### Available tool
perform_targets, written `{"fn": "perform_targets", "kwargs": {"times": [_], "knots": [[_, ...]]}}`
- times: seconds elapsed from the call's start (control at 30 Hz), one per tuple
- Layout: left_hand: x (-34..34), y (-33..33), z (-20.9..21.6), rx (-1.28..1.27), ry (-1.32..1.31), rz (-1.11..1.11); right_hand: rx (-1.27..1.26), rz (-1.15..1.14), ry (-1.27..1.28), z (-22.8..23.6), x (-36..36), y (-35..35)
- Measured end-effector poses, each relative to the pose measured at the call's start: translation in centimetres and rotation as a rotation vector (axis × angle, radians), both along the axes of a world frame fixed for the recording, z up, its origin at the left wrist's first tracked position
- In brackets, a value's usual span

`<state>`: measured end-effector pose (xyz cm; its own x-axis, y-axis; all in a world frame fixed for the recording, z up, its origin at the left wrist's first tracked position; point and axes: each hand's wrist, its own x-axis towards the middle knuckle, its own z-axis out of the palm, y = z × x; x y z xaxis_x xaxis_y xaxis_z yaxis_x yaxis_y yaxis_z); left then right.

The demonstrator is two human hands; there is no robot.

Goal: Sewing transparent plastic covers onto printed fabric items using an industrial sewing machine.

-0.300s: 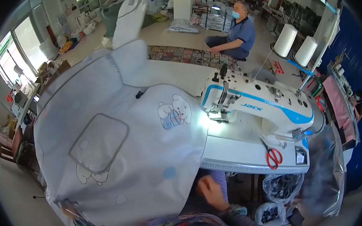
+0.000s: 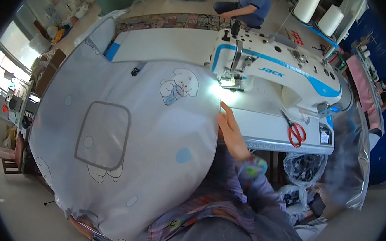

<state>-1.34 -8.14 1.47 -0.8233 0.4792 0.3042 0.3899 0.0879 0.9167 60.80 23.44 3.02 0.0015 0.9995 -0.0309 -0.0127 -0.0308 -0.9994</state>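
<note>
Spreading over the left part of the white surface [image 2: 174,46], the pale grey fabric [image 2: 155,135] with its printed puppies and blue spots drops past the front edge toward your lap, covering much of what lies beneath it. Your right hand [image 2: 233,132] is at the fabric's right edge, just in front of the lit needle area, with its fingers fairly straight and pointing toward the sewing machine [image 2: 283,73]; you cannot tell whether they pinch the edge or only rest against it. Your left hand [image 2: 81,227] is at the fabric's lower left edge, its fingers mostly hidden by the folds, so its grip cannot be made out. Glare washes out the needle and the spot below it. Red-handled scissors [image 2: 297,134] lie fully visible to the right, near the machine's base. The white thread cones [image 2: 306,7] are partly cut off above, and beyond the surface a seated person in blue [image 2: 256,7] shows without the head. Below, the clear bags [image 2: 305,165] hold dark scraps, hard to identify.
</note>
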Motion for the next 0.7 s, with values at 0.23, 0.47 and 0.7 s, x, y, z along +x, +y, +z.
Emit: {"fn": "perform_targets", "kwargs": {"times": [0.23,0.47,0.7], "knots": [[0.8,-1.1,-1.3,-0.006,-0.074,0.147,-0.033,-0.01,-0.518,0.4,1.8,8.7],[1.6,-0.2,-2.5,0.004,-0.123,0.147,-0.04,0.016,-0.474,1.1,2.4,9.1],[2.0,1.7,-3.5,0.037,-0.187,0.123,-0.074,0.041,-0.438,1.9,2.3,8.5]]}}
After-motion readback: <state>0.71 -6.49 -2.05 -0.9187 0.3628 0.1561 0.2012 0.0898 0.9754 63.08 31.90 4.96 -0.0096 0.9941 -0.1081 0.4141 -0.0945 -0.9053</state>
